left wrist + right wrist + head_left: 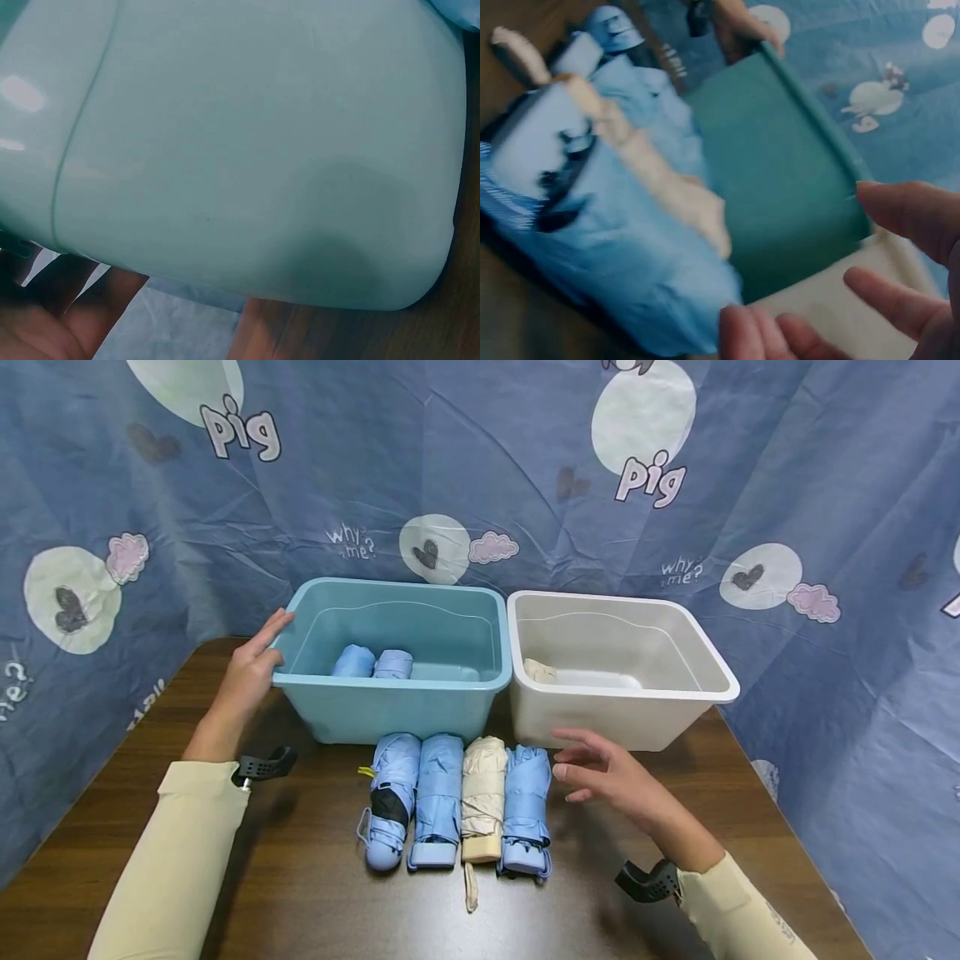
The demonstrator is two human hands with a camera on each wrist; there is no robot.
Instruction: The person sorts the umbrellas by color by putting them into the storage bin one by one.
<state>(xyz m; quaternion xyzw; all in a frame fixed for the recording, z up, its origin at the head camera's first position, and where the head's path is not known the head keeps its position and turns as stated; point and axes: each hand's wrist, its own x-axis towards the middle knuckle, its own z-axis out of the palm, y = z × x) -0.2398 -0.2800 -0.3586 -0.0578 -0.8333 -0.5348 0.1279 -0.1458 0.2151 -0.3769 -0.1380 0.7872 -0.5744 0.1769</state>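
Note:
My left hand (251, 672) touches the left rim of a blue bin (397, 683), its index finger and thumb fairly straight. In the left wrist view its fingers (112, 296) show beside the bin wall. My right hand (603, 772) hovers by the rightmost umbrella, apart from it and holding nothing. Several folded umbrellas lie side by side before the bins: a light blue one with a black band (392, 806), a blue one (438, 793), a cream one (483, 789) and another blue one (527, 802).
Inside the blue bin are two rolled blue umbrellas (354, 662). A white bin (622, 693) stands directly to its right, with a cream umbrella (540, 672) partly hidden behind its front wall. Behind the brown table (322, 877) hangs a blue printed cloth (480, 468).

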